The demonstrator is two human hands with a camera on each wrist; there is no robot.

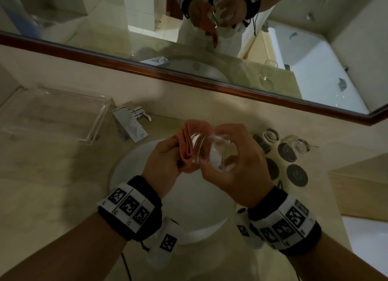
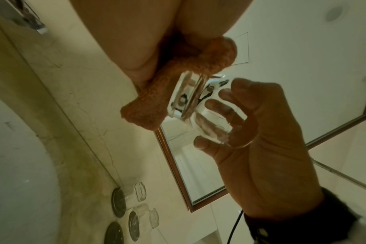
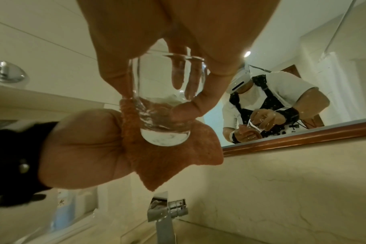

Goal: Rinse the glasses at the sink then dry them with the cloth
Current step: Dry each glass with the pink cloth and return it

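Note:
Over the white sink [image 1: 130, 167] my right hand [image 1: 237, 165] grips a small clear glass [image 1: 210, 150] round its rim end, fingers curled about it. The glass [image 3: 163, 105] lies tilted, its thick base pointing toward my left hand. My left hand [image 1: 161, 165] holds a bunched orange cloth [image 1: 189, 142] pressed against the base of the glass. In the left wrist view the cloth [image 2: 157, 99] touches the glass [image 2: 198, 112], and my right hand [image 2: 261, 148] wraps it from the far side. The cloth [image 3: 173, 161] hangs below the glass in the right wrist view.
Two more clear glasses [image 1: 270, 137] [image 1: 300, 145] stand on dark round coasters [image 1: 297, 174] on the counter right of the sink. A chrome tap [image 1: 131, 125] sits behind the basin, a clear tray [image 1: 56, 112] to its left. A wood-framed mirror [image 1: 189, 75] runs along the back wall.

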